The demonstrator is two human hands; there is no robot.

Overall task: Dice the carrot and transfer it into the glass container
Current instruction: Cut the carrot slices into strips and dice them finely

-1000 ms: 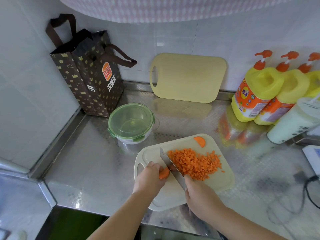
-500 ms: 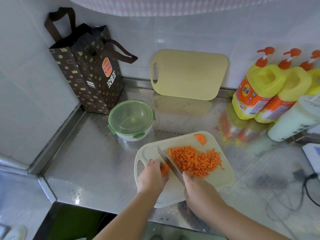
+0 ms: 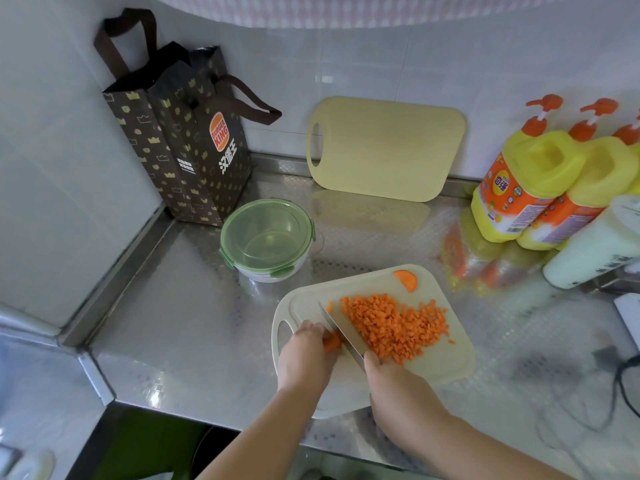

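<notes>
Carrot stub pinned on board by left hand, lower centre, to steady cut. Knife gripped by right hand, blade against stub. Container lidded, transfer not begun.

A steel desk with a dimpled, shiny top spreads out all round the fingers. White tiled walls stand beyond the fingers and to their left, meeting in a corner. A brown paper bag stands in that corner, well to the fingers' far left. A yellow board leans on the back wall, straight beyond them. Far right of the fingers stand yellow bottles with orange pumps, a white bottle just beside them. Soft light mirrors board and bottles in the steel.
</notes>
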